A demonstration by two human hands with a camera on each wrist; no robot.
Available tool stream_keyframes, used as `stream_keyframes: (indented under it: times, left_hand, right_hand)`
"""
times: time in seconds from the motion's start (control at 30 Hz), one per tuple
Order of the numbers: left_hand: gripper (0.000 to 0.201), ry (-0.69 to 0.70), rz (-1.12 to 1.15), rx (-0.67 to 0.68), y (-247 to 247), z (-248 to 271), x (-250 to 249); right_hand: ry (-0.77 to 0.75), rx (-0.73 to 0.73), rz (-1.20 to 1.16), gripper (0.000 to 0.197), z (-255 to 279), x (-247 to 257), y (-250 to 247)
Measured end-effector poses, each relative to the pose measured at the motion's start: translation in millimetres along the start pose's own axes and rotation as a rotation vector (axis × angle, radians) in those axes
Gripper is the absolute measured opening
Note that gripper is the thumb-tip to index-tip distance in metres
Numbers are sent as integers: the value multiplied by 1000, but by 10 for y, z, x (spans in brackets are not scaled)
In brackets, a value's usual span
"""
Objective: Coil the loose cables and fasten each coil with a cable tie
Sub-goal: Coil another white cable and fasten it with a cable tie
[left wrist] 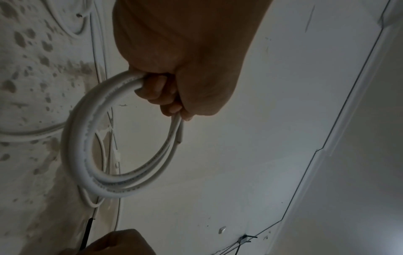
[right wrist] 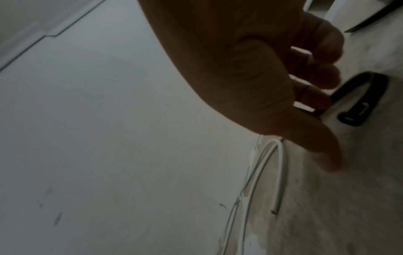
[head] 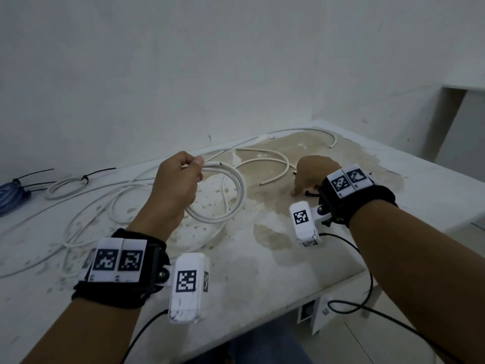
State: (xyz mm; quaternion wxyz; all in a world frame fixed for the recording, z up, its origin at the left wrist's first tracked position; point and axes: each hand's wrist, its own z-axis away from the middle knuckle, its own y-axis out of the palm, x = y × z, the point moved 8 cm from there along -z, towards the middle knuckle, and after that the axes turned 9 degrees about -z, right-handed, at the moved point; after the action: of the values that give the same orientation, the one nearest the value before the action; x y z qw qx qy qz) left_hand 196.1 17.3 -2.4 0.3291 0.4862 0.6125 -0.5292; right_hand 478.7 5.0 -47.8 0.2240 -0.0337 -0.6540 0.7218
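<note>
black cable tie (right wrist: 357, 98) half-hidden by right hand (right wrist: 250, 72).

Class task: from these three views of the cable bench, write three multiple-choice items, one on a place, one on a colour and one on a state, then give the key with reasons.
1. Where does the blue cable bundle lie?
A. far left of the table
B. under the right hand
C. on the floor

2. What colour is the coil in the left hand?
A. black
B. white
C. red

3. What is the right hand doing?
A. gripping the coil
B. resting flat, palm up
C. reaching down to a black cable tie on the table

Key: 1 A, it sits at the left edge; 2 B, the loops are white; 3 C, its fingers are at the tie.
</note>
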Motion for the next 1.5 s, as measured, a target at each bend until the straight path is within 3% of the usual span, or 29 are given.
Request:
stream_keyframes:
  times: [0.13, 0.37, 0.57, 0.73, 0.93, 1.03, 1.1, 1.2, 1.33, 1.5]
  left_hand:
    - [30, 2, 15, -5, -106, -21, 14]
    - [29, -5, 54, 6, -152, -69, 59]
    - [32, -14, 69, -12, -305, -111, 142]
    - [34, -19, 89, -18, -360, -151, 176]
    - [31, -3, 79, -1, -371, -216, 113]
    - [30, 8, 59, -22, -479, -270, 81]
    - [29, 8, 50, -39, -565, -307, 84]
    - [29, 6, 40, -62, -683, -368, 97]
    - [28, 5, 23, -71, -814, -483, 116]
    - [28, 7, -39, -104, -1106, -596, 174]
  right_hand:
    - [-49, 21, 103, 44, 26, -15, 49]
    - [-90, -5, 70, 42, 29, 201, 51]
    - [-67, 97, 126, 35, 28, 246, 109]
    - [-103, 63, 98, 32, 15, 369, 88]
    - [-416, -207, 2, 12, 44, 993, -348]
    - [-432, -191, 28, 14, -19, 1199, -461]
    - [-456, -136, -78, 12, -40, 1321, -484]
    - [-580, -141, -311, 7, -8, 1595, -567]
    - [-722, -134, -391, 11, 37, 2063, -589]
    - [-930, -300, -460, 6, 61, 2700, -649]
